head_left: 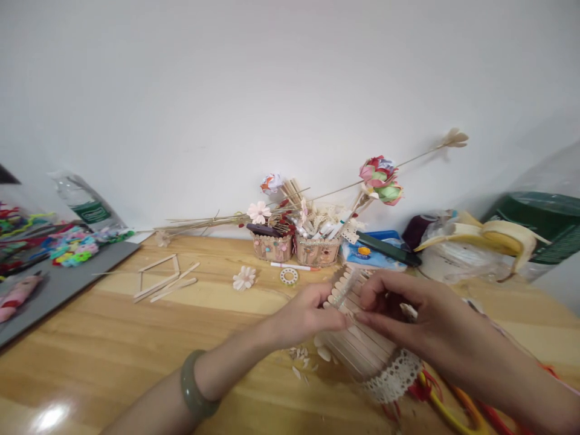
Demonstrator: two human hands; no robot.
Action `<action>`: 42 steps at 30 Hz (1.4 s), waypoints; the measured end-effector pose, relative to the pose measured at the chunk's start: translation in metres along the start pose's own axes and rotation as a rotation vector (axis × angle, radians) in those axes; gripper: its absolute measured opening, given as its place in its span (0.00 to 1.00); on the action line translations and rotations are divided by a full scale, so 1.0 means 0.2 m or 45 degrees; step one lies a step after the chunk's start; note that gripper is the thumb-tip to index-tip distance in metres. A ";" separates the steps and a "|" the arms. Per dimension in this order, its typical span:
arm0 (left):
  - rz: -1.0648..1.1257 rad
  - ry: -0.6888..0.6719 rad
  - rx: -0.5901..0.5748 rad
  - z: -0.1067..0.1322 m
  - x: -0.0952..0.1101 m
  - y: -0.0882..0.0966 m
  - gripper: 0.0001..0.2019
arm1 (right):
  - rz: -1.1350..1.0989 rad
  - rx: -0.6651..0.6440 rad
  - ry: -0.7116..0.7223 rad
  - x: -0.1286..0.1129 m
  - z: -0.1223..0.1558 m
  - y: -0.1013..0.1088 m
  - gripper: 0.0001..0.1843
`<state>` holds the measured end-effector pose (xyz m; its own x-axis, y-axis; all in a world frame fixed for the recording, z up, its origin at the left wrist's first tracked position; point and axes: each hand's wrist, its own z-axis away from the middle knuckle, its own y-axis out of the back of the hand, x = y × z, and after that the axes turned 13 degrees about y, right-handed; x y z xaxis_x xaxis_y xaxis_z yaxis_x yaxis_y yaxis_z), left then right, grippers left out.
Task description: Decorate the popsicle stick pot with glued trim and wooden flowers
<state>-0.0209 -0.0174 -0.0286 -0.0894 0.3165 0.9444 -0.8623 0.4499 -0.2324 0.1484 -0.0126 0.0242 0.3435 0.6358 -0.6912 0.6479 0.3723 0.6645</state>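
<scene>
A box made of wooden craft sticks (362, 347) stands tilted in front of me, with white lace trim (393, 379) round its near end and a glittery strip near its far end. My left hand (312, 311) is closed on its left edge, the thumb lying over the sticks. Above the sticks, my right hand (408, 308) pinches thumb and forefinger close to the box's surface. Whatever sits between those fingertips is too small or hidden to name. Wood chips (301, 359) lie scattered left of the box.
Behind stand two decorated stick baskets (272, 246) with flowers and pens. A pink flower (244, 278), a tape ring (289, 276) and loose craft sticks (156, 287) lie leftward. Yellow-handled scissors (441, 411) are at front right, a banana peel (493, 235) at back right, a bottle (86, 202) at back left.
</scene>
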 end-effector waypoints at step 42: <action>0.033 -0.025 0.171 -0.01 -0.03 0.02 0.07 | -0.129 0.046 -0.010 -0.04 -0.01 0.01 0.07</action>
<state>-0.0217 -0.0156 -0.0351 -0.1215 0.3097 0.9431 -0.9184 0.3254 -0.2251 0.1453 -0.0166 0.0312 0.2802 0.5906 -0.7568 0.7037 0.4099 0.5803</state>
